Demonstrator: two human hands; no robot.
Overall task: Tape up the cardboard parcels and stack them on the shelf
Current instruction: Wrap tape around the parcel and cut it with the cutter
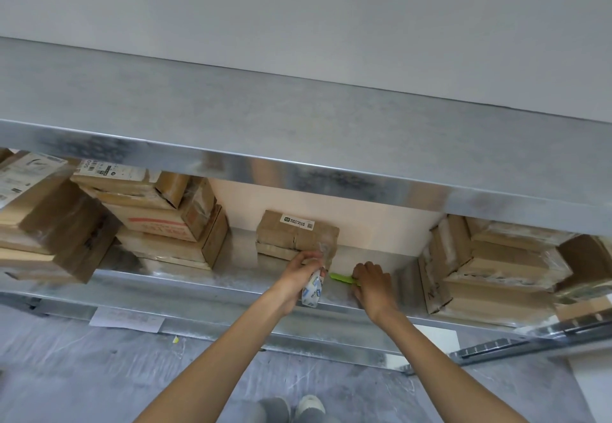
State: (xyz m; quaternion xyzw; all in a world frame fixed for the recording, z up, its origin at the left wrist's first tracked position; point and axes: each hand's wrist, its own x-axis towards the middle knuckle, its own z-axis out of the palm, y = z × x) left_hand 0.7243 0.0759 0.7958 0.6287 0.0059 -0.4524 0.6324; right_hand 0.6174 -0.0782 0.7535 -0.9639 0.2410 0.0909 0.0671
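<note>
A small taped cardboard parcel [296, 232] with a white label sits on a second flat parcel at the back of the metal shelf [231, 277]. My left hand [298, 273] grips a white roll of packing tape [313, 290], and clear tape runs from it to the parcel's front right corner. My right hand [372, 282] holds a green cutter [342, 278] just right of the tape roll, its blade end pointing left toward the tape.
Stacks of taped cardboard boxes [159, 220] fill the shelf at left, and another stack [490, 267] stands at right. An upper metal shelf [298, 144] overhangs the work area. Below lie grey floor, a paper sheet [127, 320] and my shoes [291, 406].
</note>
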